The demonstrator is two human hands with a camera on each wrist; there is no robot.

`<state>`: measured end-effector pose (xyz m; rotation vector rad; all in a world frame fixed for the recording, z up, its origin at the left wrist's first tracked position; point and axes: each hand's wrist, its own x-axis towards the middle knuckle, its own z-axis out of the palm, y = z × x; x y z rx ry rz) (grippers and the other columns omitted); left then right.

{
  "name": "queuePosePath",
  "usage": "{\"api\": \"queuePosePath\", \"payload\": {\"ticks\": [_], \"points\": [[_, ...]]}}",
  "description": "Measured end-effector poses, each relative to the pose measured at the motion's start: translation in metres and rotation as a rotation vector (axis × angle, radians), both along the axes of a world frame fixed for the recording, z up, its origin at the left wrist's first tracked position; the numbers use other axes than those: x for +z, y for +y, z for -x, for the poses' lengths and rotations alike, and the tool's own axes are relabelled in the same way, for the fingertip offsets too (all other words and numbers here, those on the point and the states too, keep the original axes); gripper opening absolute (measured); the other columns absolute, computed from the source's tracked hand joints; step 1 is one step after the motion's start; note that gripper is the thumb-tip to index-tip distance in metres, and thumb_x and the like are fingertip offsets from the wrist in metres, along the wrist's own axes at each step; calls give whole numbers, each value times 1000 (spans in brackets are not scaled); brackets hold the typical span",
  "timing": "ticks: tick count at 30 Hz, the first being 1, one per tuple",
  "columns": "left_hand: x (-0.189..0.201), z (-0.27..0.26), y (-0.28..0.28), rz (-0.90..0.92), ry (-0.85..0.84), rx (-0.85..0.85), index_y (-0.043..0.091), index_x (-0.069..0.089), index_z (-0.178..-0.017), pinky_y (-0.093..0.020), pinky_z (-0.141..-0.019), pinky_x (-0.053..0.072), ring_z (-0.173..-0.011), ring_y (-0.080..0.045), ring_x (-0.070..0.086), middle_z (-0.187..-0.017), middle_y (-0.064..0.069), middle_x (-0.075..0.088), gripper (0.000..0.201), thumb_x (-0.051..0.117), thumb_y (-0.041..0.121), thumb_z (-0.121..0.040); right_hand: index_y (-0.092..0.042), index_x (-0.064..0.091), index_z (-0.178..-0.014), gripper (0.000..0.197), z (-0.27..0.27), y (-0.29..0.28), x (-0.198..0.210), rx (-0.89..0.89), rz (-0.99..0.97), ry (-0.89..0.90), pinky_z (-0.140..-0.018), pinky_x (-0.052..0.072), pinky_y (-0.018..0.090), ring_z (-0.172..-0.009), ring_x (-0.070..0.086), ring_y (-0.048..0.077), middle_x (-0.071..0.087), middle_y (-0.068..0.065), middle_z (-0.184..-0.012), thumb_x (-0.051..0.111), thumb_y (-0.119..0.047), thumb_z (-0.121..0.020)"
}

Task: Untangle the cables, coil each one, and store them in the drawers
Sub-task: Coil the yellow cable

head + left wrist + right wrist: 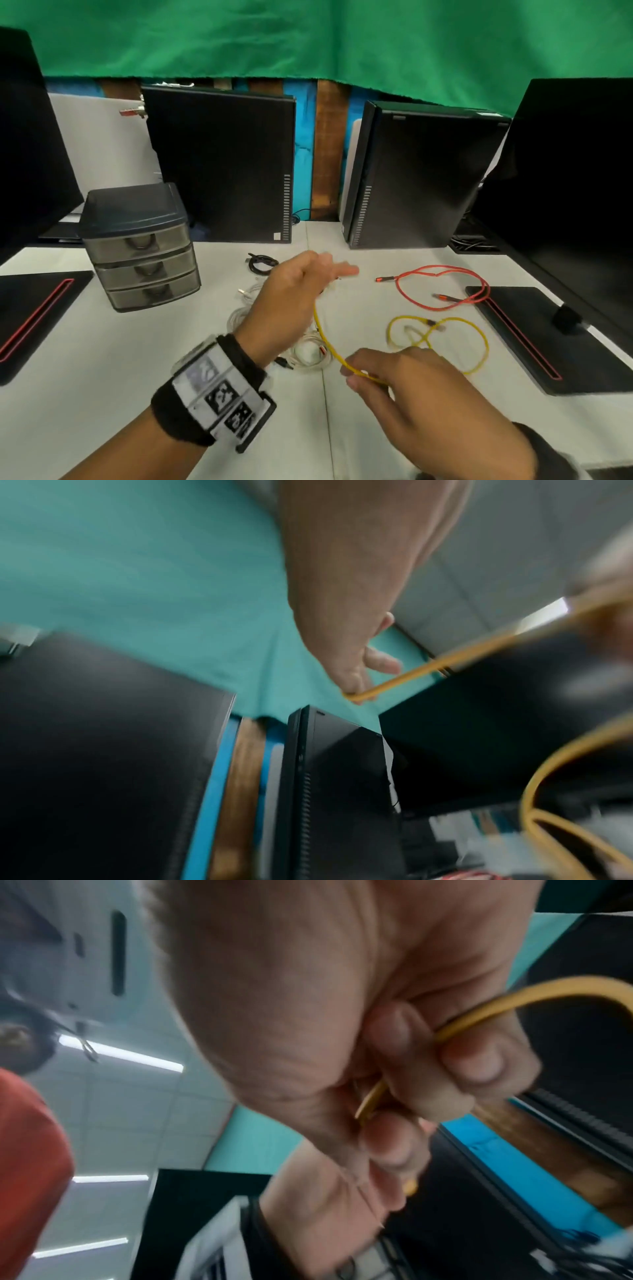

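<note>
A yellow cable [322, 329] stretches between my two hands above the white table [102, 359]. My left hand [329, 277] pinches one end of it, seen blurred in the left wrist view as the yellow cable [445, 664] meeting the fingertips [377, 661]. My right hand [352, 375] grips it lower down; its fingers [472, 1064] curl round the yellow cable [479, 1015]. The rest of the cable lies in loops [442, 335] on the right. A red cable [442, 284], white cables [308, 353] and a black cable [262, 262] lie loose. The grey drawer unit [137, 246] stands at the left, all drawers shut.
Two black computer towers [222, 164] [421, 174] stand at the back of the table. Black monitor bases with red stripes lie at the left [34, 308] and right [534, 339]. A green cloth hangs behind.
</note>
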<state>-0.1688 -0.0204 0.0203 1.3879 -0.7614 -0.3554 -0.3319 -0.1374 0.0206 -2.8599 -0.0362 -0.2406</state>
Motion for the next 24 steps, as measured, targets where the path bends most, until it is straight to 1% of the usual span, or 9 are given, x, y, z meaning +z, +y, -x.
{"api": "queuePosePath", "payload": {"ticks": [3,5,7,8,11,15,19,21,24], "points": [[-18,14,17,-195,-227,-141,36,70,-86,-32,-101,46,-108,-2,65,-101,11,75,30,47,28,-103,-34,59,-99,34,12,3,28,79,-123,-74,-61,44,23,-66,51,9,57,-14,-71,36,-58,-95],[-23,27,29,-292,-224,-266,36,69,-85,-23,-84,44,-88,0,63,-88,16,73,32,44,28,-103,-34,69,-93,22,14,2,37,110,-351,-189,-58,46,24,-60,54,10,63,-11,-70,53,-49,-96],[-22,38,42,-223,-45,-404,24,67,-91,-17,-81,43,-87,-13,69,-81,4,75,31,39,29,-102,-33,76,-88,13,9,1,38,86,-621,-296,-58,49,39,-62,59,28,69,7,-73,66,-40,-91],[-19,41,48,-145,75,-463,18,67,-93,-17,-84,45,-90,-22,72,-76,-2,74,33,37,30,-102,-31,78,-85,8,4,-2,36,47,-709,-368,-57,48,38,-62,59,31,70,11,-72,70,-34,-84],[-14,40,64,56,306,-566,14,70,-97,-28,-92,48,-96,-35,71,-71,-7,70,34,41,31,-100,-28,80,-86,14,-16,-13,19,-50,-855,-490,-59,49,19,-63,61,8,74,1,-75,71,-22,-77],[-14,36,69,278,506,-532,9,73,-98,-32,-97,50,-110,-39,67,-80,-10,72,25,66,32,-92,-34,79,-102,17,-37,-8,-18,-39,-682,-337,-76,54,30,-81,68,9,75,-13,-89,63,-37,-95],[-13,25,65,480,653,-326,0,67,-98,-34,-96,54,-120,-41,61,-98,-20,75,25,63,25,-93,-45,68,-121,27,-42,6,-33,54,-429,-118,-67,44,18,-67,57,3,59,-33,-70,49,-42,-101],[-12,21,64,489,619,-241,-1,56,-103,-34,-99,52,-122,-36,61,-111,-24,72,24,50,22,-98,-47,64,-124,28,-38,11,-33,80,-258,-72,-61,38,17,-61,49,4,51,-26,-61,45,-43,-103],[-17,20,60,325,434,-88,3,48,-100,-33,-107,44,-123,-22,62,-121,-14,70,24,39,26,-99,-46,53,-123,34,-25,18,-23,118,-19,27,-65,42,29,-63,39,14,44,-9,-59,33,-57,-98]]}}
